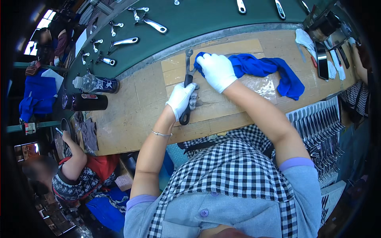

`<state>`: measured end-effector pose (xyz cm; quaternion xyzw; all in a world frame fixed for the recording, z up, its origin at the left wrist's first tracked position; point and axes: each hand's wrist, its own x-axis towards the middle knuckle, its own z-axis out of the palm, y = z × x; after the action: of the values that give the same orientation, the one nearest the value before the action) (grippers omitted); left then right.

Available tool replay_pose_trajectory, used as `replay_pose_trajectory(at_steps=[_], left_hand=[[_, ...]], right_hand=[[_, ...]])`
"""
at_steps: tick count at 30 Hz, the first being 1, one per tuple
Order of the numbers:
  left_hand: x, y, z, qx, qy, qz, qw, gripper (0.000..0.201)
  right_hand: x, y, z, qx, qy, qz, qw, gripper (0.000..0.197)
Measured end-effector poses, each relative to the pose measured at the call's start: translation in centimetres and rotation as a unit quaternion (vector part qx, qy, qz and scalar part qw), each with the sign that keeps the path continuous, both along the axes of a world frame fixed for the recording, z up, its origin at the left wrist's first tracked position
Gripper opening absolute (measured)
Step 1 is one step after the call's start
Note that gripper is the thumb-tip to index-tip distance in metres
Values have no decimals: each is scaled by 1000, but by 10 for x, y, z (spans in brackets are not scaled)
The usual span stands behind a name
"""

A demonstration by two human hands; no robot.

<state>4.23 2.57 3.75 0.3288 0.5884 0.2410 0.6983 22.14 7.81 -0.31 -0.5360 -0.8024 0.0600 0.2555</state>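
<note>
My left hand (183,99) is closed around the black grip of a wrench (188,62). Its bare metal head points away from me, above the tan work board. Close beside that head, my right hand (217,72) pinches one end of a blue cloth (254,65). The cloth trails off to the right across the board in a loose, bent strip. White gloves cover both hands. The cloth end near the wrench is partly hidden by my right fingers, so I cannot tell whether it touches the metal.
Several shiny metal tools (154,25) lie on the green surface (178,22) beyond the board. A dark bottle (85,102) and a clear bottle (95,83) stand left. A phone (322,61) lies far right, above a rack of tools (317,131). Another person (85,170) is at the left.
</note>
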Motion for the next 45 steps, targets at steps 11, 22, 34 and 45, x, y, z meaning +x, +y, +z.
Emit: replay_pose_trajectory(at_steps=[11, 22, 34, 45], left_hand=[[-9, 0, -1, 386, 515, -148, 751, 37], [-3, -6, 0, 350, 522, -235, 742, 30], [-3, -9, 0, 362, 528, -254, 725, 29], [24, 170, 24, 332, 18, -30, 943, 67]], right_hand=[[30, -13, 38, -170, 268, -84, 944, 52], [48, -5, 41, 32, -80, 29, 996, 20], [43, -8, 64, 168, -41, 12, 985, 19], [65, -35, 24, 16, -57, -67, 996, 27]])
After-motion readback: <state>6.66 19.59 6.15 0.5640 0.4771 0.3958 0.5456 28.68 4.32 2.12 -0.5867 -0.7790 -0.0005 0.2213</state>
